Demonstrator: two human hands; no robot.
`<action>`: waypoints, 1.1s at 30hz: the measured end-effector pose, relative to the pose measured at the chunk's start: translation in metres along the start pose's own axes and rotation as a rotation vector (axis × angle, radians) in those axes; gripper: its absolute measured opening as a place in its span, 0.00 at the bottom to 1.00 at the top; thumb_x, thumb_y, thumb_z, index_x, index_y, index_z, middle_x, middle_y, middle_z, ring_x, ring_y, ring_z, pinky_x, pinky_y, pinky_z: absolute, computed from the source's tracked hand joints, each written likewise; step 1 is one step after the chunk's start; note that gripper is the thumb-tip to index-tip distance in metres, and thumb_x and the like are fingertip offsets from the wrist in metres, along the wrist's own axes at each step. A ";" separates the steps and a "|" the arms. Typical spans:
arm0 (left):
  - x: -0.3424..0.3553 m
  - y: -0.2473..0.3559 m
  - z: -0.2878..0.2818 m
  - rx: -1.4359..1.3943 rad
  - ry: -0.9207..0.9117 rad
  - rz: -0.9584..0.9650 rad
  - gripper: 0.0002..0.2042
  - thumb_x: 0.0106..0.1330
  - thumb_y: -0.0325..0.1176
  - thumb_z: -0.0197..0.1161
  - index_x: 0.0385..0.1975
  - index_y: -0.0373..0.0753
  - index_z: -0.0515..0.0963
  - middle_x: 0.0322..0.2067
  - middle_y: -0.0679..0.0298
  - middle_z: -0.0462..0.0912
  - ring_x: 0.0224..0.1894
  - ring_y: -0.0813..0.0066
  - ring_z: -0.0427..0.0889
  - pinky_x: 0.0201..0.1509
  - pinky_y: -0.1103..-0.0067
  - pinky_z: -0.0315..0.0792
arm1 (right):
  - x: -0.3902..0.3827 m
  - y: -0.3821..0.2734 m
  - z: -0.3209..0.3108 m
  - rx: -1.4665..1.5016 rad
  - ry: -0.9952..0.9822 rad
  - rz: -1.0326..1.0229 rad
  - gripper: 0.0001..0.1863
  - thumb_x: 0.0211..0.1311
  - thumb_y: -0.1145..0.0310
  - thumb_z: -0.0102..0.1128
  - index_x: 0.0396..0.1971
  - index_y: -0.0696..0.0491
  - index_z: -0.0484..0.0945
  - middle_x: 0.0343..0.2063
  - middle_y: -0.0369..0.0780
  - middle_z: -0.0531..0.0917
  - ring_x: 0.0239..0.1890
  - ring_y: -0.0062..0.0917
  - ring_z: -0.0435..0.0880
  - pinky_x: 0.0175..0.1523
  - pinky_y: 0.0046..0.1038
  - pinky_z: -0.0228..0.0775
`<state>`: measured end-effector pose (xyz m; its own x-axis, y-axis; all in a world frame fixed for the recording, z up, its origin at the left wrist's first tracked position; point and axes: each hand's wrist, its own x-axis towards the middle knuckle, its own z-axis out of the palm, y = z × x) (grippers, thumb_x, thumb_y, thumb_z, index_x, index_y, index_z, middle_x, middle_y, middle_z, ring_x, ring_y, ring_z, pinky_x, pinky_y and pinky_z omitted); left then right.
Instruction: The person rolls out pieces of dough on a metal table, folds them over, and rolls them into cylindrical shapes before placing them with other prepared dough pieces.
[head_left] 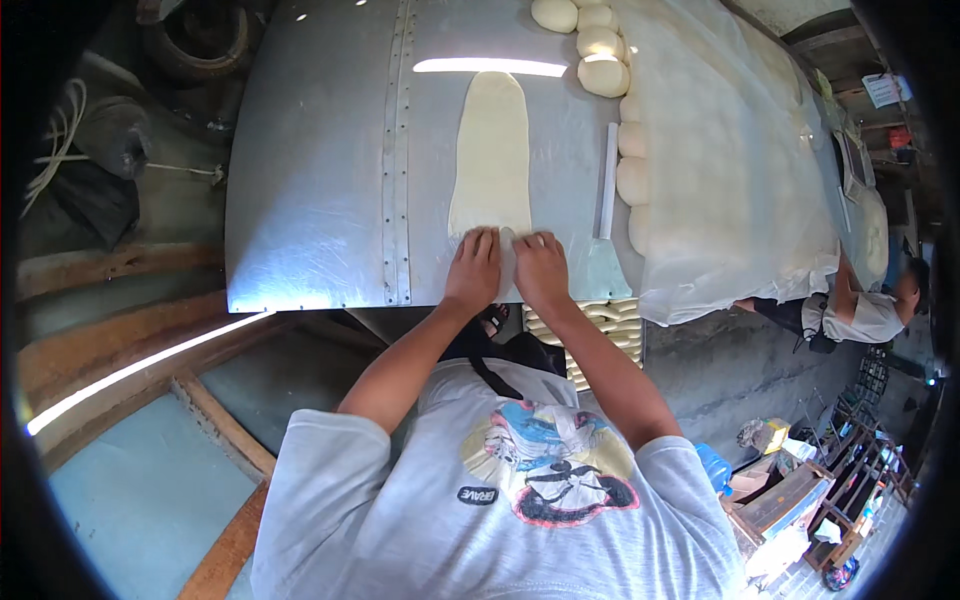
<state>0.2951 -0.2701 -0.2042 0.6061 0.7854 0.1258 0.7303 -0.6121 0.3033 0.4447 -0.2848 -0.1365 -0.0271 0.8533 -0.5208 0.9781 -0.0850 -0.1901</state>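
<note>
A long, flat strip of pale dough (490,150) lies lengthwise on the metal tabletop, its rounded end pointing away from me. At its near end, my left hand (475,264) and my right hand (541,266) are side by side with bent fingers closed on the dough's edge. A small bit of dough shows between the two hands; the fingertips partly hide how the edge is gripped. Just right of my right hand lies a scraper (606,268) with a wide blade and a long pale handle.
Round dough balls (603,75) line the right side, several under a clear plastic sheet (730,170). A riveted metal seam (397,150) crosses the table left of the strip. Below the near edge sits a rack of shaped dough pieces (615,335). Another person (865,315) is at far right.
</note>
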 end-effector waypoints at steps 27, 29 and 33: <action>0.327 -0.164 -0.003 -0.141 0.297 0.102 0.08 0.64 0.27 0.58 0.40 0.33 0.79 0.42 0.57 0.82 0.49 0.61 0.79 0.62 0.66 0.72 | 0.307 0.070 -0.138 0.458 0.694 -0.063 0.16 0.63 0.76 0.49 0.50 0.56 0.77 0.51 0.48 0.80 0.60 0.42 0.74 0.64 0.40 0.68; 0.315 -0.172 0.002 -0.365 0.027 0.112 0.07 0.62 0.26 0.59 0.37 0.34 0.80 0.44 0.60 0.83 0.52 0.64 0.80 0.68 0.67 0.70 | 0.304 0.067 -0.134 0.254 0.690 -0.339 0.14 0.67 0.73 0.52 0.48 0.60 0.79 0.49 0.47 0.82 0.54 0.43 0.78 0.64 0.39 0.68; 0.273 -0.187 -0.010 -0.203 0.173 0.331 0.09 0.60 0.25 0.58 0.37 0.37 0.84 0.43 0.64 0.85 0.54 0.70 0.80 0.75 0.68 0.63 | 0.263 0.082 -0.104 -0.213 0.718 -0.467 0.13 0.63 0.71 0.55 0.46 0.56 0.82 0.41 0.40 0.83 0.50 0.33 0.81 0.64 0.35 0.68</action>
<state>0.3203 0.0597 -0.2173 0.7230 0.5637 0.3994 0.4178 -0.8172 0.3971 0.5390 -0.0137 -0.2028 -0.3678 0.9001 0.2336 0.9190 0.3902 -0.0567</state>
